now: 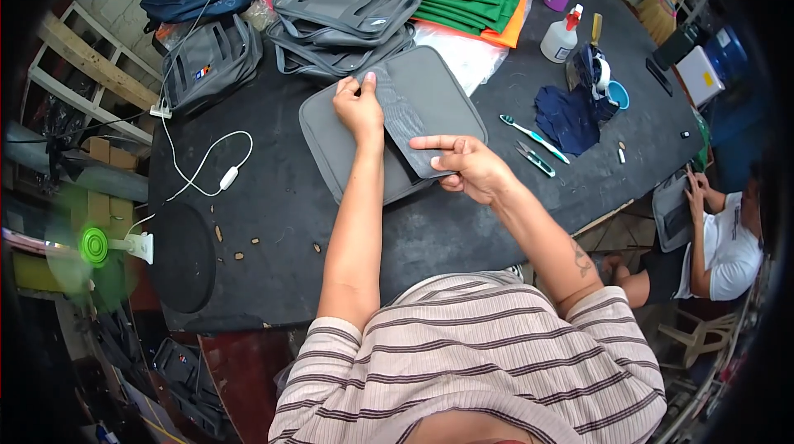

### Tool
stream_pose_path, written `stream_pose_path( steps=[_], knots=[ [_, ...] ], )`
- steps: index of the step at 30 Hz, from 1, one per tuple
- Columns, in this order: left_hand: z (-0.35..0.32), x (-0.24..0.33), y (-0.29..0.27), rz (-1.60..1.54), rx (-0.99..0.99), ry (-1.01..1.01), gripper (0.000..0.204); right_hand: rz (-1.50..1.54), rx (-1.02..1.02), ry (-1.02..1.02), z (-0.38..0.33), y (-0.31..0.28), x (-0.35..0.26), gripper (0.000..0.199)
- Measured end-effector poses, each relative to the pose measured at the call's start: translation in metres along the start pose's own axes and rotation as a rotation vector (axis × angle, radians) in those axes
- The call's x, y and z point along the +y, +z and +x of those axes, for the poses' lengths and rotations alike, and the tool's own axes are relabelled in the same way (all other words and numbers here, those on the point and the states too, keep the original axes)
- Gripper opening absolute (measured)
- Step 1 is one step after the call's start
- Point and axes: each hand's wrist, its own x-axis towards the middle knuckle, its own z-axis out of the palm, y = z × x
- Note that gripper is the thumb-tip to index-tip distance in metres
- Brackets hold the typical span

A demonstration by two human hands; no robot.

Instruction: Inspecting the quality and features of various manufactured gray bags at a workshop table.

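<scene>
Left hand (361, 111) and right hand (470, 168) each hold a narrow pinch on a dark gray strip (403, 120) at opposite ends, above a gray fabric panel (438, 93) lying near the middle of the black table (430, 237). The work appears partway along: the strip spans the panel, its near end lifted and not yet flat; whether any of it is fastened is hard to tell around the fingers. Gray bags (347, 2) stacked toward the far edge look further along. Bare tabletop runs from the panel to the near edge and left toward a white cable (229, 178). Right of the panel, a toothbrush (536, 140), snips (541, 164) and a dark blue cloth (566, 120) narrow the room.
</scene>
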Motion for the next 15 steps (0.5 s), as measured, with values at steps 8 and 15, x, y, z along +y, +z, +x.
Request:
stream_pose_path(
  steps=[8,15],
  knots=[
    [0.018,-0.02,-0.018,-0.576,-0.407,-0.843,0.042,0.023,-0.163,-0.178,0.004,0.008,-0.033,0.047],
    [0.029,0.01,-0.045,-0.484,-0.811,-0.867,0.045,-0.35,0.05,-0.297,0.024,0.024,-0.007,0.04]
  ],
)
